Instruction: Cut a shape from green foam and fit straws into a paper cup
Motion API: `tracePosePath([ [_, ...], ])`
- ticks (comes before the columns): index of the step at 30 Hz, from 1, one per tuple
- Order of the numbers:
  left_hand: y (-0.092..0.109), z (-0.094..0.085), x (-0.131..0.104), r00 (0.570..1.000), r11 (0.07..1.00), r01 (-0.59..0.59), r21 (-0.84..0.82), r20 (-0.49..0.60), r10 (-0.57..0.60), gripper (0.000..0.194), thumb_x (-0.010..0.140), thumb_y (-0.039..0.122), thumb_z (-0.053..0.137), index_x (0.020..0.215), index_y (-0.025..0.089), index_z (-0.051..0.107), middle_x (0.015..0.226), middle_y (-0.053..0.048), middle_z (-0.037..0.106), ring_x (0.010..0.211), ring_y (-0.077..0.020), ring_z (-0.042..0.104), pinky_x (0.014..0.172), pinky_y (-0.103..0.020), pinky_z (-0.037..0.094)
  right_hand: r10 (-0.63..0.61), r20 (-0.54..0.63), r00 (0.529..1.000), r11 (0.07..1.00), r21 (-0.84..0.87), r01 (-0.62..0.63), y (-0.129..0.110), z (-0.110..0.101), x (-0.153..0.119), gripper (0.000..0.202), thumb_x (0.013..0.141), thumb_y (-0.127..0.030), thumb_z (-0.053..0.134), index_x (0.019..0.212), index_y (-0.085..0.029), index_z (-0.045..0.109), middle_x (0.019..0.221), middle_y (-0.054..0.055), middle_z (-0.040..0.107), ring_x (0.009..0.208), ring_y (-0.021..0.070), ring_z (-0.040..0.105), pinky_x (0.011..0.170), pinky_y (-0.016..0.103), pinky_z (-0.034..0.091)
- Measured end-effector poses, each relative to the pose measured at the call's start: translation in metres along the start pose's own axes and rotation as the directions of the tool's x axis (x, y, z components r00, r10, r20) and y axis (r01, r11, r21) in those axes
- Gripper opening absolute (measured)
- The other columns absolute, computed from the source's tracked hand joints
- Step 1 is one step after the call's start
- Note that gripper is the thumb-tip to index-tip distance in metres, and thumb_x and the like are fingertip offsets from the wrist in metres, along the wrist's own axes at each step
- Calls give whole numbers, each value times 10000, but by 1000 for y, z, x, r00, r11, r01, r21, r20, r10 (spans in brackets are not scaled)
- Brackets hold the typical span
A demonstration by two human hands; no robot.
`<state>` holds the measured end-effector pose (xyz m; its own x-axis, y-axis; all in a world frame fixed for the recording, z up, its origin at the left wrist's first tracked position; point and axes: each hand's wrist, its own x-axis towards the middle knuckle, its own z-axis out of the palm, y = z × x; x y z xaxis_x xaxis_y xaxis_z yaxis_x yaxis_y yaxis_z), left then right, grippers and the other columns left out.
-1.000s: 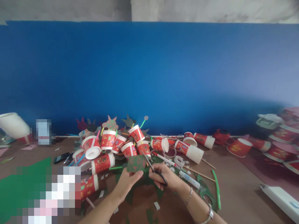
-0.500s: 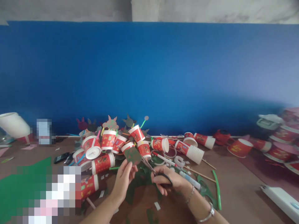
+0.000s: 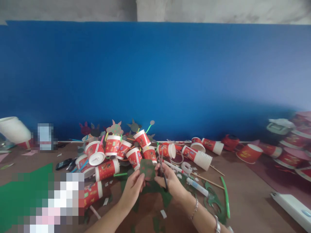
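Note:
A small green paper piece with reddish spots is pinched at its lower left between the thumb and fingers of my left hand. My right hand is closed around dark-handled scissors, whose blades point up and away. Its fingertips are close to the paper's right edge; whether they touch it I cannot tell. Just beyond the paper lie red paper cups with white rims. Below my hands, dark green paper scraps are spread on the brown table.
Stacked cups, a tape roll, a glue tube and a green strip lie to the right. Cups with straws and paper animal heads crowd the back. A green sheet is at left, a blue wall behind.
The green paper has moved right and turned more upright. My right hand has swung the scissors from beside the paper's edge to a more upright angle, and its fingers have come nearer the paper.

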<state>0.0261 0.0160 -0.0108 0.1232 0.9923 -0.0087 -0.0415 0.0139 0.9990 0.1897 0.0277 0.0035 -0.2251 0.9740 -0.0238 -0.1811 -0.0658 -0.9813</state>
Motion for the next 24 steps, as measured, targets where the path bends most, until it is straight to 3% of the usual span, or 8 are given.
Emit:
tracePosePath([
  [6,-2,1,2,997,998,-64,-22,47,65,228,738,379,653,756,152,639,737,-29,630,725,-178,560,698,-263,437,-75,-114,991,993,78,84,6,6,-2,388,609,-335,752,819,-210,449,662,-52,470,550,89,417,504,199,361],
  [11,-1,0,1,990,989,-128,76,-53,133,259,770,372,618,617,165,587,710,-9,559,711,-167,528,676,-247,417,-130,-36,991,991,29,132,8,15,-4,320,649,-300,736,804,-205,473,708,-29,505,633,115,477,612,239,429],
  [15,3,1,0,985,992,-119,33,-123,123,276,761,400,617,615,172,559,673,9,540,656,-150,513,615,-229,400,-180,-96,979,980,-100,170,8,10,-5,263,697,-315,688,830,-197,495,698,-34,510,616,101,474,573,210,403],
  [17,4,2,-1,974,995,-101,18,-204,102,301,743,437,623,617,175,549,631,25,514,580,-128,472,549,-217,371,-139,-87,986,987,-98,130,2,3,-6,268,710,-339,670,851,-194,495,654,-43,530,572,92,481,524,194,384],
  [19,6,2,-1,958,996,-92,18,-272,93,308,729,465,629,650,174,563,630,30,507,530,-110,432,502,-211,337,10,75,997,994,-108,-2,-7,-7,-9,253,723,-356,647,832,-176,508,555,-46,560,484,86,484,448,177,341],
  [20,6,2,-1,951,995,-92,25,-293,96,309,725,472,631,671,173,572,634,30,509,517,-105,420,489,-210,324,108,202,973,989,-117,-86,-12,-12,-10,242,732,-361,628,821,-161,526,518,-41,576,432,79,477,413,169,318],
  [21,7,1,-1,946,995,-94,38,-308,101,309,721,476,634,687,173,581,632,30,510,511,-103,415,481,-209,314,215,363,907,975,-140,-175,-16,-18,-11,248,726,-365,624,806,-141,552,510,-29,594,393,73,474,381,163,300],
  [24,9,0,-1,939,994,-91,67,-325,108,312,712,482,641,694,176,585,561,45,474,480,-101,393,459,-209,291,432,629,646,900,-258,-350,-22,-33,-11,310,715,-391,645,818,-100,617,550,-6,630,418,78,551,350,141,304],
])
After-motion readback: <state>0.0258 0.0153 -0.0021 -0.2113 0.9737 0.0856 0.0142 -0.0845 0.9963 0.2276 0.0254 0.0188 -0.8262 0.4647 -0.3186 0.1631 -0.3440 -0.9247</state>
